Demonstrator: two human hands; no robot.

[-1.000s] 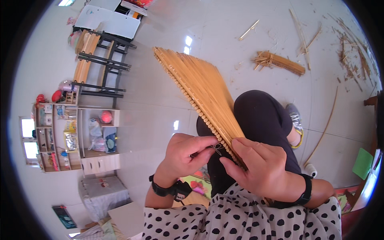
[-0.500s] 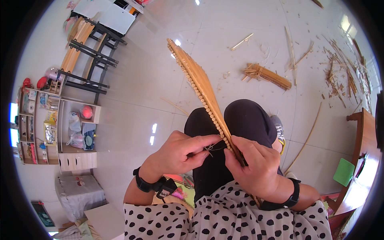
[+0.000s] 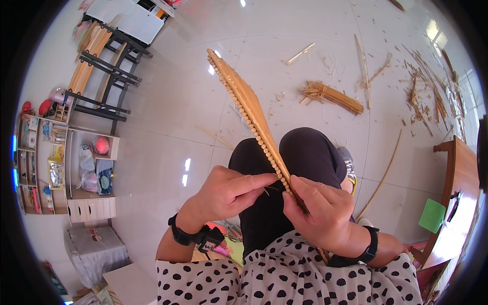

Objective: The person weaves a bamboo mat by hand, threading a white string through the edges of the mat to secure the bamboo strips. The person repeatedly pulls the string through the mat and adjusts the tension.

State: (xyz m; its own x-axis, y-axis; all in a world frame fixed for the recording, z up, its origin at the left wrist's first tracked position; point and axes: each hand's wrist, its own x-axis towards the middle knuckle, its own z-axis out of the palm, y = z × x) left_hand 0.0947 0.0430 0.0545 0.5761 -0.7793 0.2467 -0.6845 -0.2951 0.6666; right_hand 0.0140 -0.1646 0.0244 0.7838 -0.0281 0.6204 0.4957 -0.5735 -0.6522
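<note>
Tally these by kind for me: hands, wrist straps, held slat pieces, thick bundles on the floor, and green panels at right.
Hands: 2 (left hand, right hand)
Wrist straps: 2 (left strap, right strap)
Slat piece: 1
Bundle: 1
Green panel: 1
Total: 7

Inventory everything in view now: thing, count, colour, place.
panel: one, golden brown sticks, centre
thin strand: count and colour unclear, beside panel
stick bundle: one, brown, upper right floor
loose sticks: many, tan, upper right floor
curved stick: one, tan, right floor
cabinet: one, white, top left
frames: several, black, upper left
shelf unit: one, pale, left
ball: one, pinkish red, left shelf
draped box: one, grey, lower left
wooden furniture: one, brown, right
flat thing: one, green, right
shoe: one, grey, right of centre
trousers: one, dark, centre
top: one, white, dotted, bottom
wristbands: two, black, wrists
left hand: one, bare, forefinger touching panel
right hand: one, bare, gripping panel
</note>
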